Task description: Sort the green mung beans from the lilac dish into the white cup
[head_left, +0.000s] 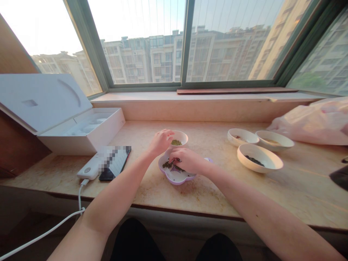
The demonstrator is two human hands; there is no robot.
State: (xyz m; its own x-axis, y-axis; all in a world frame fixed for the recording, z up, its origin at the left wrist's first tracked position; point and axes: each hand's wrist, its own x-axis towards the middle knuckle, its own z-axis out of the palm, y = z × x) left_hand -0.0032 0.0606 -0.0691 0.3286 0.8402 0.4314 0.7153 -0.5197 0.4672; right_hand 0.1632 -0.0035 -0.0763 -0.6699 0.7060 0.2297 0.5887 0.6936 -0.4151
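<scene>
My left hand (161,142) is at the left rim of a small white bowl (185,137); its fingers are bent together over the bowl, and what they hold, if anything, is too small to make out. Green beans (176,143), like mung beans, lie in that bowl. Just in front stands a flower-shaped dish (178,178), white with a purple edge. My right hand (187,160) reaches into it with fingers pinched down among small dark beans (166,165). Its fingertips are partly hidden, so what they grip does not show.
Right of the dish stand three white bowls: one with dark pieces (268,161), one behind it (243,135), another beside that (276,137). A plastic bag (315,121) lies far right. At left are an open white box (106,127), a phone (116,166) and a cabled power bank (88,168).
</scene>
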